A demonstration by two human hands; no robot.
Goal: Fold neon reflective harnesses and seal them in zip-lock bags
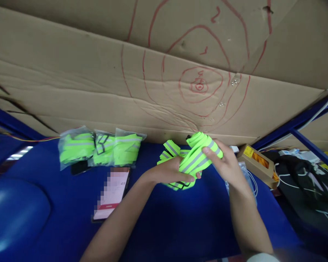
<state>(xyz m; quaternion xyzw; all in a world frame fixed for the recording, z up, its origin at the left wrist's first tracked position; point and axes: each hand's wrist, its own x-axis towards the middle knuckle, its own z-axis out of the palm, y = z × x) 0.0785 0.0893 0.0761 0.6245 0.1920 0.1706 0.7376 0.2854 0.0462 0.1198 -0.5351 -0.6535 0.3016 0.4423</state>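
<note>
Cardboard wall (79,80), red rings (199,86) drawn on, behind blue table (175,229). Mid-table, your left hand (171,171) and right hand (224,158) hold green straps (197,156), fingers closed on them. Three bags (104,149) left by the wall, box (254,171) right, phone (112,194) beside your left forearm (131,203).

Green bundle (198,158): glowing neon yellow-green, silver-grey stripes running along its bands
Folds: overlapping in layers, loose ends fanning out on the left
Tilt: slanting, its upper end leaning rightward
Hold: resting between left hand (173,171) and right hand (225,159)
</note>
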